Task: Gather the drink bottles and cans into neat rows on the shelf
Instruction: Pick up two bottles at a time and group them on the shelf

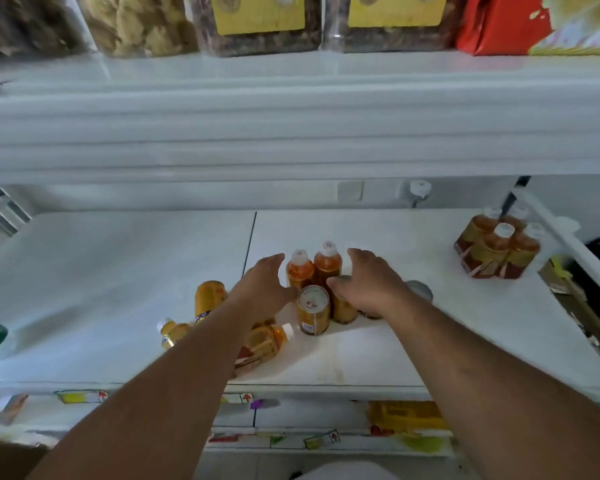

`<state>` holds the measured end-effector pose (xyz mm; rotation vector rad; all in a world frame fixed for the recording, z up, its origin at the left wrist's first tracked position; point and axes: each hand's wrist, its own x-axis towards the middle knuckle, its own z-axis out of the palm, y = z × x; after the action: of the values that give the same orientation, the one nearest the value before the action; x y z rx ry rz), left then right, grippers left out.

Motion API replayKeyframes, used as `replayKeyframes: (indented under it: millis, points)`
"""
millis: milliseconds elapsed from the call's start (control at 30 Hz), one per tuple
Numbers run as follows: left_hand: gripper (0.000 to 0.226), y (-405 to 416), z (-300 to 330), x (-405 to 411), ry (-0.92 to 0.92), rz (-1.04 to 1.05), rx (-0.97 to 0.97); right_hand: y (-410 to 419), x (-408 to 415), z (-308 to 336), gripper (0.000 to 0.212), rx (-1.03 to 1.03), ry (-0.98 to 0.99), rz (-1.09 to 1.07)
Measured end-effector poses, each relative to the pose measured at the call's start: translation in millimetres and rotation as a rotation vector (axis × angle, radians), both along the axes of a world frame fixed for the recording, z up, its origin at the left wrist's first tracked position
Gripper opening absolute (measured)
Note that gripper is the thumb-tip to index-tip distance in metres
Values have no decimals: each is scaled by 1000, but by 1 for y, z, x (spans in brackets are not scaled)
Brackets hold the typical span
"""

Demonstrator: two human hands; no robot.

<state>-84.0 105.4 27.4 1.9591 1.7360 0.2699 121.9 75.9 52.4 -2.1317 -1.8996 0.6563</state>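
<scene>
In the head view, both forearms reach forward over a white shelf (378,355). The left hand (264,289) is open, with the fingers spread and slightly bent; its thumb is at or very near the rim of an upright orange can (313,310), but it holds nothing. The right hand (368,282) is also open, palm down, and it hovers over a second can (343,308), which is partly hidden under it. I cannot tell if the fingers touch this can.

Behind the cans, between the two hands, stand two small orange bottles (314,266) with white caps, side by side and touching. A grey can top (419,291) shows just to the right of the right wrist.

On the left, under the left forearm, one bottle lies on its side (264,344) with its cap pointing right. Another orange can (210,299) stands beside the arm, and a small bottle (172,332) leans near it.

Far right on the shelf, a group of four amber bottles (496,247) stands close together, well apart from the hands. On the upper shelf are clear snack boxes (260,26) and a red package (499,26).
</scene>
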Motion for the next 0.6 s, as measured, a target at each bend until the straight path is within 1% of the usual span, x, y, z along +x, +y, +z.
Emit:
replayKeyframes:
  millis: [67,167,333,400,467,533,567,600]
  points:
    - [87,13,-7,-4,-48,-30,-33,8,-2,-4,79,-7,-4,-9]
    - [90,28,-16,-7,-74,-73,-55,18,-7,-9,81,-22,-12,-14]
    - [91,46,-28,-10,-106,-102,-86,38,-14,-16,68,-37,33,-18]
    - [90,51,-31,-10,-118,-124,-91,46,-16,-19,70,-59,25,-28]
    - [83,53,-31,-8,-140,-129,-89,53,-15,-23,68,-87,21,-37]
    - [65,54,-28,-4,-151,-166,-78,59,-13,-26,62,-115,38,-32]
    - [59,55,-28,-4,-158,-178,-78,61,-12,-28,60,-126,47,-29]
    - [57,55,-29,-3,-165,-183,-80,64,-11,-30,58,-131,56,-25]
